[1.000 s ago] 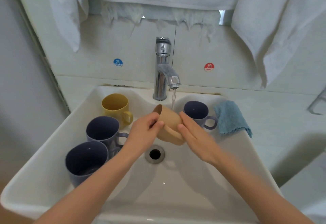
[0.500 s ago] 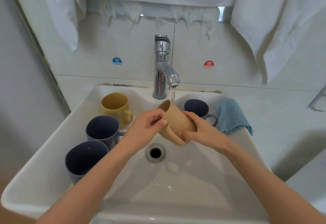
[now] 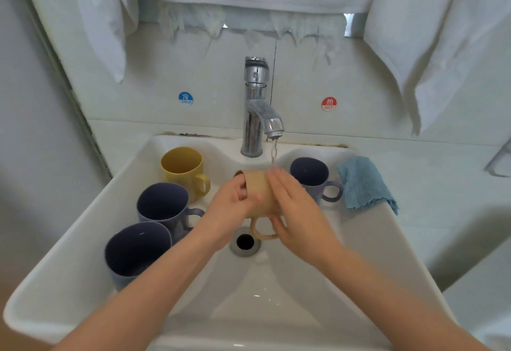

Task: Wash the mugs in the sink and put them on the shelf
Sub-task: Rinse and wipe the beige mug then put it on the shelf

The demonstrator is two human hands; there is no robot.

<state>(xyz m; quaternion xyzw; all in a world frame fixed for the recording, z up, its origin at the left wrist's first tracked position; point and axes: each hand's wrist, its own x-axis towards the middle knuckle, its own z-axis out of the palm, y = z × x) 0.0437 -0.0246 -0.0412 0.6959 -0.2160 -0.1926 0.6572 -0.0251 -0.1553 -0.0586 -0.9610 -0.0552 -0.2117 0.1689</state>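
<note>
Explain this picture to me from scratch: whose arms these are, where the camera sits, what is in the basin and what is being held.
There is no machine here. A person wears a wide-angle camera on the head, so you look down along their own bare arms. The left hand and right hand together hold a tan mug, tipped on its side with its handle hanging down, under the water running from the chrome tap. They work over a white sink with its drain just below. Waiting in the sink are a yellow mug, two dark mugs on the left, and another dark mug on the right. A blue cloth lies on the sink's right edge. White towels hang above.
</note>
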